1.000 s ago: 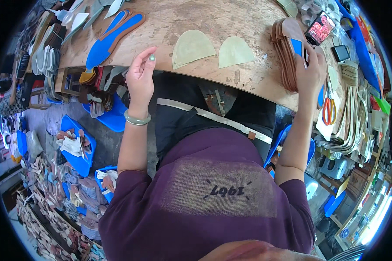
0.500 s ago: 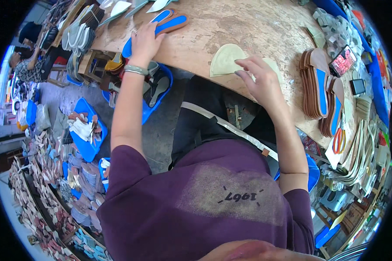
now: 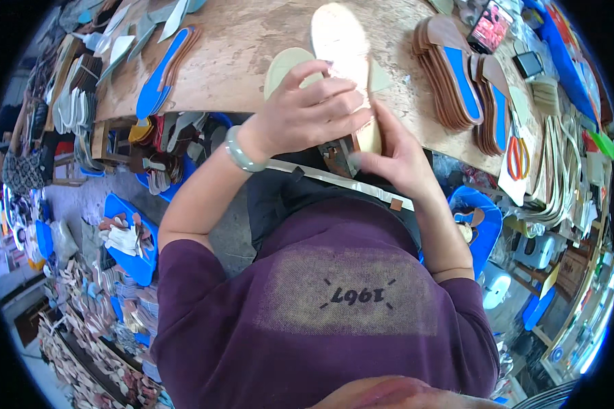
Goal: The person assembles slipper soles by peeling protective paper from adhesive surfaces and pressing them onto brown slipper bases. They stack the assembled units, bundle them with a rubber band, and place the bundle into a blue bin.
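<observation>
Head view: the right hand (image 3: 399, 153) holds the lower end of a pale insole (image 3: 339, 37), whose upper end reaches over the table (image 3: 239, 48); the left hand (image 3: 307, 112) lies across its middle, fingers curved, and whether it grips I cannot tell. To the right lie 2 stacks of brown insoles with blue strips (image 3: 450, 85); a pale green piece (image 3: 284, 66) shows behind the left hand.

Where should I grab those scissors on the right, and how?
Probably best by the orange handle loops, coming from the near side with the right hand. The loops point back toward the person, and the blades point away, so fingers should stay off them.
</observation>
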Demonstrator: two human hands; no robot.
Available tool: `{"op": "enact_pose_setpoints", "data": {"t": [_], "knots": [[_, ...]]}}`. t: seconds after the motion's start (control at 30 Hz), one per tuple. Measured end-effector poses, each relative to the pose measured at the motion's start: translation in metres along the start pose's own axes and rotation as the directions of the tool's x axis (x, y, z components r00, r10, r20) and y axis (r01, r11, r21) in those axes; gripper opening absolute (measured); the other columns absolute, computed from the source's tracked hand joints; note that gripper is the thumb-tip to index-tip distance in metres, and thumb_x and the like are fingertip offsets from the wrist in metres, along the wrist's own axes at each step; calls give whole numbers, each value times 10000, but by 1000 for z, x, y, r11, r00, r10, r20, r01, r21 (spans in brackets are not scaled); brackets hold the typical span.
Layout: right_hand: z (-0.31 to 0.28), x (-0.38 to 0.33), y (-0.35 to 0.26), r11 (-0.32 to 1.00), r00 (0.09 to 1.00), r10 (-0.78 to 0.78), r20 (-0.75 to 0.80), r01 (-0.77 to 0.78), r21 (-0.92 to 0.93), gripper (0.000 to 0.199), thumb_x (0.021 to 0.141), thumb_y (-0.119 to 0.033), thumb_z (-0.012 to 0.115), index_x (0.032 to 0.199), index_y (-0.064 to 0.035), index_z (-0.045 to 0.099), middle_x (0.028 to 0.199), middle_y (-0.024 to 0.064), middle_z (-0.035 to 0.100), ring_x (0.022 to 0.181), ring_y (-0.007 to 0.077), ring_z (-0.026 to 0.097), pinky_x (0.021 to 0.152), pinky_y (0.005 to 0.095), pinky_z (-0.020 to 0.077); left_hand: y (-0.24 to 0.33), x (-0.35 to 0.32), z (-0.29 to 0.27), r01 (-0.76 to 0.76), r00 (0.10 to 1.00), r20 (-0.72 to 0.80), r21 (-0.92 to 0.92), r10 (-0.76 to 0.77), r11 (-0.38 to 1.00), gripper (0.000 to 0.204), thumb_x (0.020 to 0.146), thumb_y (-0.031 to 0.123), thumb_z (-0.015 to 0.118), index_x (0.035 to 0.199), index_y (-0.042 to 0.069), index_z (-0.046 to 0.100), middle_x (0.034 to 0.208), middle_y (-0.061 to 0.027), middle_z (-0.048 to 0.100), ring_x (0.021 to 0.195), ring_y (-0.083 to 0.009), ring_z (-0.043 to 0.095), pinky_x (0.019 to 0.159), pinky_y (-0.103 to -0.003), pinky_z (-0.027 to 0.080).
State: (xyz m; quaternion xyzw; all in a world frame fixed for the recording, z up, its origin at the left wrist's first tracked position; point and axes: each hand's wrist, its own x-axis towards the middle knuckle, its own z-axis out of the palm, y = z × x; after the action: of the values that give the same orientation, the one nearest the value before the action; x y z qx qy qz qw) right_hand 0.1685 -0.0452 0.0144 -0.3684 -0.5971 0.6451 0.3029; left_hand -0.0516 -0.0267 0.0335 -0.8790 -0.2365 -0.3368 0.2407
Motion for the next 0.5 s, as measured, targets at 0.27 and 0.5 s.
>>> {"op": "enact_pose_setpoints", "data": {"t": [0.27, 0.5], "knots": [[-42, -7, 39, 947, 874, -269, -404, 164, -275, 745, 746, -98, 700, 1401, 35, 372, 1302, 187, 539, 1221, 226, 513, 1040, 326, 382, -4, 7, 80, 807, 511, 307, 150, -803, 571, 318, 739, 243, 778, 986, 78, 664, 1043, -97, 570, 1072, -301, 511, 847, -440, 435], [-57, -12, 39, 948, 868, -276, -412, 176, -265, 880, 668, -214, 846, 1379, 44, 397, 1298, 205, 530, 1236, 266, 502, 1039, 357, 395, -8, 4, 93, 874, 432, 368, 53, -823, 482, 259, 730, 213, 780, 902, 68, 650, 965, -119, 586, 976, -315, 553, 824, -422, 465]]}}
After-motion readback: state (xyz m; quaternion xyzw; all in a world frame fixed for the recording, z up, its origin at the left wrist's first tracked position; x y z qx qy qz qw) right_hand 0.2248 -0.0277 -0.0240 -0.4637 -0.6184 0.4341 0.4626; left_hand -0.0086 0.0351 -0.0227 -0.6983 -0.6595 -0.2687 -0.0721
